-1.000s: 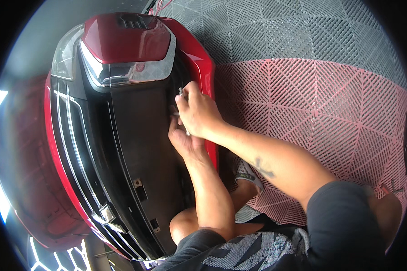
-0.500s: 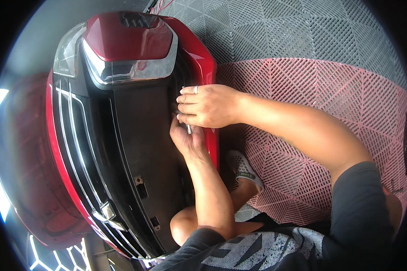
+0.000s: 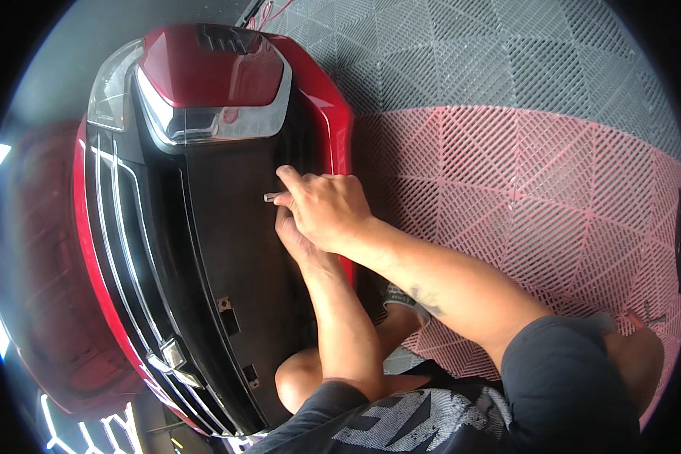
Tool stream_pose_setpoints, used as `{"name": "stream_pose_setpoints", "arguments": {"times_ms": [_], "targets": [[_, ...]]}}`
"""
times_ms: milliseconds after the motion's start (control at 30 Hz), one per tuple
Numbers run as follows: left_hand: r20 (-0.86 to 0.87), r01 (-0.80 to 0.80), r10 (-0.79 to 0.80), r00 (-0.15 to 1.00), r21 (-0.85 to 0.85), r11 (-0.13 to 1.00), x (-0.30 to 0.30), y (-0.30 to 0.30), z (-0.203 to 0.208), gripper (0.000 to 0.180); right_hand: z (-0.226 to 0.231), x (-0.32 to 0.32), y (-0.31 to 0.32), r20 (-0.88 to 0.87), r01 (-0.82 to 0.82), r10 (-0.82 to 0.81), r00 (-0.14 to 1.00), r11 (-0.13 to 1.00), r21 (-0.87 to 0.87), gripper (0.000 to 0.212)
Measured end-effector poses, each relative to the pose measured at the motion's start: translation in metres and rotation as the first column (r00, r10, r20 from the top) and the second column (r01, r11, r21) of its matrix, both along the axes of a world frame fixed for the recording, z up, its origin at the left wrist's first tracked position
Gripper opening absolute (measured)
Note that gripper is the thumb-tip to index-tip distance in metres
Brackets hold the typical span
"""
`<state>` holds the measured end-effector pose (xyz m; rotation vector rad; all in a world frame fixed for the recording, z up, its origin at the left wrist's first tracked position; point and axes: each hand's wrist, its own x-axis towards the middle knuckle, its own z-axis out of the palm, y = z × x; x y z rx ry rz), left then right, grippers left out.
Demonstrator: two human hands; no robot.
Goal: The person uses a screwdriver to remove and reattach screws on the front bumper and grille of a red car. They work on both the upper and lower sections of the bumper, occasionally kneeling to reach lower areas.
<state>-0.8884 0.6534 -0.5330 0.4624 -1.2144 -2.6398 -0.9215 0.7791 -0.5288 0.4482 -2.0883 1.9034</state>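
Since half a second ago, right hand [image 3: 327,208] has been shifted slightly leftward over the black panel [image 3: 238,227] of the red car front [image 3: 212,64]. A small metal tool [image 3: 275,197] is gripped in its closed fingers, tip projecting to its left. Left hand [image 3: 295,236] is pressed beneath it against the panel; its grip cannot be told. Pink floor tiles [image 3: 522,197] are seen right of both hands.

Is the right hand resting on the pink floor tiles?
No, the right hand is on the dark bumper panel, holding a small metal tool, well away from the pink floor tiles.
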Motion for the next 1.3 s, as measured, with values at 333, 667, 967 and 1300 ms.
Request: {"name": "stream_pose_setpoints", "arguments": {"times_ms": [333, 667, 967, 1300], "targets": [[0.052, -0.14, 0.152, 0.987, -0.185, 0.973, 0.0, 0.004, 0.01, 0.027, -0.014, -0.028, 0.011, -0.03, -0.578, 0.579, 0.815, 0.816, 0.017, 0.052], [-0.484, -0.547, 0.484, 0.729, -0.837, -0.011, 0.009, 0.095, 0.054, 0.026, -0.03, -0.056, 0.001, -0.097, -0.665, 0.658, 0.747, 0.739, -0.105, 0.057], [0.072, -0.197, -0.374, 0.925, -0.75, -0.632, -0.066, 0.075, 0.107, 0.011, -0.046, -0.037, -0.038, -0.063, -0.624, 0.621, 0.781, 0.778, -0.069, 0.028], [-0.036, -0.317, -0.465, 0.884, -0.777, -0.544, -0.079, 0.075, 0.099, 0.01, -0.026, -0.018, -0.027, 0.169, -0.458, 0.483, 0.859, 0.873, -0.167, 0.023]]}}
